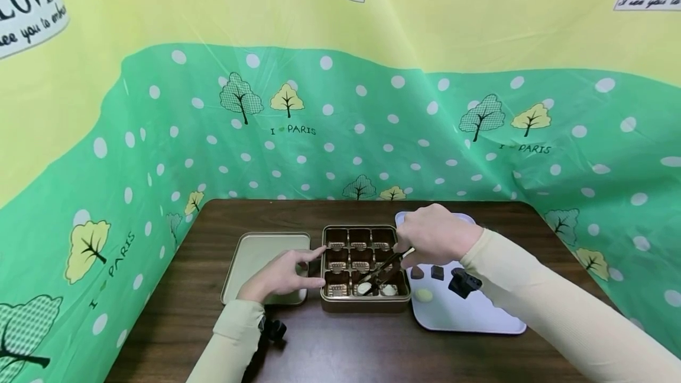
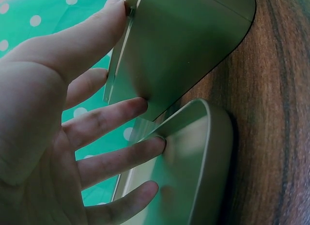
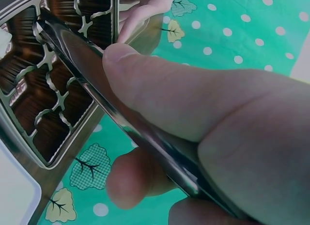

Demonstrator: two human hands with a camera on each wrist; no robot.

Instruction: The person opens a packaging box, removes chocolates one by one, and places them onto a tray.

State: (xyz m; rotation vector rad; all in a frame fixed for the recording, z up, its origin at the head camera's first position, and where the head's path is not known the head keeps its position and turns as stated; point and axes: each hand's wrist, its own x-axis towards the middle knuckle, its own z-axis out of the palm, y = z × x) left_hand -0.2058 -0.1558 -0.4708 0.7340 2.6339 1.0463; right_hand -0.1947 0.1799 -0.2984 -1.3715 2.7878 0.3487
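Observation:
My right hand (image 1: 438,234) holds dark shiny metal tongs (image 3: 121,120), which slant down into a brown tin box (image 1: 365,305) with a nine-compartment insert. The tong tips are at a white piece (image 1: 364,288) in the front middle compartment. Another white piece (image 1: 389,290) sits in the front right compartment. On the box's left side, the thumb and a fingertip of my left hand (image 1: 282,276) touch the rim and wall, its fingers spread. Its other fingers reach over the shallow metal lid (image 2: 220,147), as the left wrist view shows.
To the right of the box lies a pale lilac tray (image 1: 468,318), partly under my right arm. On it are a brown piece (image 1: 417,272), a dark block (image 1: 437,272) and a pale yellow round piece (image 1: 424,295). A patterned cloth (image 1: 330,158) hangs behind the wooden table (image 1: 340,347).

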